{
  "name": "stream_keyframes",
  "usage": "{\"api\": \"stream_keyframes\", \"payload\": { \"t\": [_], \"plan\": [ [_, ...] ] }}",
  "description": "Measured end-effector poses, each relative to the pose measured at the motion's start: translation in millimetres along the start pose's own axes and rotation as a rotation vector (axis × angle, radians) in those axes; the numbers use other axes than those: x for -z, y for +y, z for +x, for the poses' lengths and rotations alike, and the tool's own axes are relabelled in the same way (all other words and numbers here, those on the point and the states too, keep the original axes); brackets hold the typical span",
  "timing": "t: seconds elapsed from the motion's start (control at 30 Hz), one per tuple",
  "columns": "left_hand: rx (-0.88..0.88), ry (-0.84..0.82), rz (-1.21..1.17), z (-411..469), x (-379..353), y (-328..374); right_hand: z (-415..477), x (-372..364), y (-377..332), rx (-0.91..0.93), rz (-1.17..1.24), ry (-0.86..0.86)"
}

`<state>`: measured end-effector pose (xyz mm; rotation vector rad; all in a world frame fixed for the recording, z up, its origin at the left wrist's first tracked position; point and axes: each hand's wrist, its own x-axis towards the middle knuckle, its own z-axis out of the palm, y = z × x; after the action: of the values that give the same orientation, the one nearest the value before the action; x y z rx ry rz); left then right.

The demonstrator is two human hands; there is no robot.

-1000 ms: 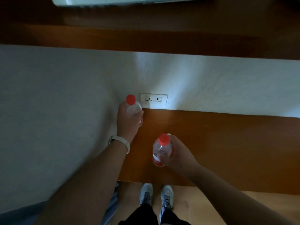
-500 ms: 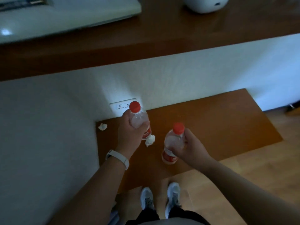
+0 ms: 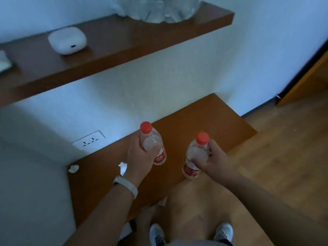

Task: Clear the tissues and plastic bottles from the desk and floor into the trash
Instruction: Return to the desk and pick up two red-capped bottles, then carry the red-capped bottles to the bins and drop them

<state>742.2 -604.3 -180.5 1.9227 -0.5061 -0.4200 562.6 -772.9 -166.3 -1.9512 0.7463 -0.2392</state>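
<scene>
Head view, looking down. The left hand (image 3: 140,158) is closed round the left bottle (image 3: 153,145), and the right hand (image 3: 213,157) is closed round the right bottle (image 3: 195,156). Both bottles are clear, red-capped, red-labelled and roughly upright, held above the low platform (image 3: 186,125) and well apart from each other. Fingers hide part of each bottle. One tissue (image 3: 73,168) lies at the platform's left rear corner against the wall. A second tissue (image 3: 122,167) is partly hidden behind the left wrist, which bears a white band (image 3: 126,185). A pale scrap (image 3: 163,201) at the platform's front edge is too blurred to identify. On the desk (image 3: 106,50) above stand a white rounded case (image 3: 67,40) and a crinkled clear object (image 3: 159,9), cut off at the top. A socket (image 3: 88,140) sits in the wall. Shoes (image 3: 157,235) stand on the wooden floor (image 3: 275,166).
</scene>
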Motion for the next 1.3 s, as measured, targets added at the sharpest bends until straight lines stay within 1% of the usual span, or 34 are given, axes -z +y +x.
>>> {"api": "stream_keyframes", "payload": {
  "t": [0.07, 0.17, 0.33, 0.47, 0.57, 0.77, 0.93, 1.07, 1.3],
  "plan": [
    [-0.046, -0.025, 0.016, -2.3, -36.8, 24.8, -4.5, 36.6, 14.3, -0.012, 0.003, 0.043],
    [-0.115, -0.121, 0.036, -0.1, -98.6, 60.1, -10.1, 94.7, 45.4, -0.031, 0.021, 0.123],
    [-0.199, -0.271, 0.014, -5.2, -202.5, 118.4, -28.7, 189.5, 107.7, -0.086, 0.090, 0.195],
    [-0.257, -0.381, 0.020, -13.0, -279.7, 157.6, -53.7, 257.6, 145.7, -0.140, 0.151, 0.334],
    [-0.308, -0.464, 0.025, -18.4, -335.7, 181.4, -78.4, 300.3, 165.8, -0.216, 0.188, 0.440],
    [-0.382, -0.646, 0.033, -21.2, -424.7, 226.6, -109.9, 363.5, 205.1, -0.337, 0.214, 0.642],
    [-0.434, -0.707, 0.061, -3.5, -488.0, 245.8, -113.5, 397.0, 229.1, -0.434, 0.228, 0.735],
    [-0.459, -0.771, 0.056, 24.4, -545.9, 259.9, -103.8, 429.9, 253.7, -0.532, 0.231, 0.791],
    [-0.462, -0.931, 0.006, 87.1, -659.6, 298.6, -59.1, 509.0, 281.6, -0.651, 0.167, 0.949]
  ]
}}
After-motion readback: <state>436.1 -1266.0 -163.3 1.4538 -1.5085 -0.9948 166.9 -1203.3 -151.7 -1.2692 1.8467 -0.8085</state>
